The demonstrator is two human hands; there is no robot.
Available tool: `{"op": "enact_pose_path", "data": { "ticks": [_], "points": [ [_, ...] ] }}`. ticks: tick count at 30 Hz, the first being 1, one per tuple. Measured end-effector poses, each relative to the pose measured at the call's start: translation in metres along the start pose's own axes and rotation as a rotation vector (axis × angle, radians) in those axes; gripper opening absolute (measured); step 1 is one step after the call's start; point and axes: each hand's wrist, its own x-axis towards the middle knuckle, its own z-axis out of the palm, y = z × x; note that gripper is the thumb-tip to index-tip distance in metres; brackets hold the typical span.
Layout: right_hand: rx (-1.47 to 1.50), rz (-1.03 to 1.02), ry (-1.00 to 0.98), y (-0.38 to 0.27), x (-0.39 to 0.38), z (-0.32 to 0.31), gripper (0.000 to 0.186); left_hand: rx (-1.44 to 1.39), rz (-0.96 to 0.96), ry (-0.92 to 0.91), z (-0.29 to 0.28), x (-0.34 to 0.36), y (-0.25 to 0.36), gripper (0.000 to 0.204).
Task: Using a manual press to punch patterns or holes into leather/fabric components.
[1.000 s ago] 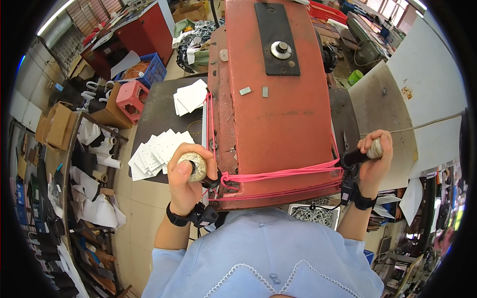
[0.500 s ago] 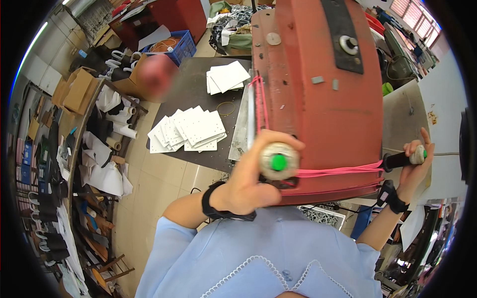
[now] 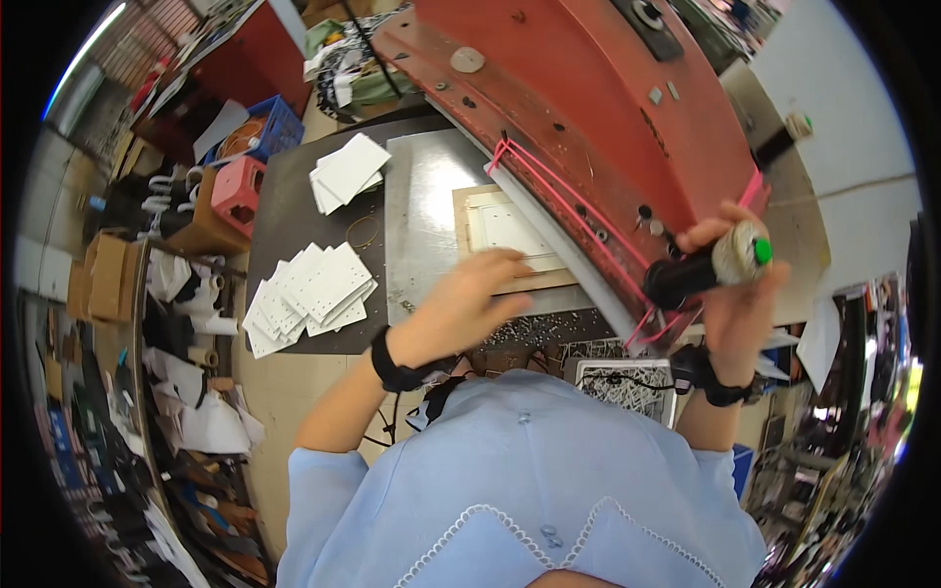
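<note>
Left hand: my blurred fingers spread at a tan rectangular wooden board, contact unclear.
Right hand: my fingers curl around the black, green-buttoned cylindrical handle.
Board: flat on the shiny grey metal plate.

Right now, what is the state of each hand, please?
Left hand: open, nothing visible in it, near the board.
Right hand: at the handle; blurred, cannot tell if closed.

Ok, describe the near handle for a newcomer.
Find the red machine head, upper right. From its near corner juts a black handle with beige wrapping and a green button. Unlike the farther handle, it has the right hand at it.
</note>
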Motion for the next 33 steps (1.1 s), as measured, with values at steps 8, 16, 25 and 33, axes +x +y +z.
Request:
{"op": "enact_pose_path", "data": {
  "ticks": [8, 16, 25, 33],
  "points": [
    [-0.046, -0.111, 0.510, 0.005, 0.039, -0.060, 0.055, 0.415, 0.054, 0.109, 0.016, 0.046, -0.045, 0.039],
    [-0.777, -0.262, 0.553, 0.045, 0.018, -0.040, 0.041, 0.689, 0.169, 0.078, 0.029, 0.049, -0.051, 0.029],
    [-0.943, -0.235, -0.251, 0.135, 0.006, 0.046, 0.019, 0.216, -0.070, 0.209, 0.008, 0.050, -0.047, 0.028],
    [-1.035, -0.216, -0.341, 0.155, 0.014, 0.052, 0.013, -0.341, -0.334, 0.778, -0.020, 0.027, -0.044, 0.026]
  ]
}}
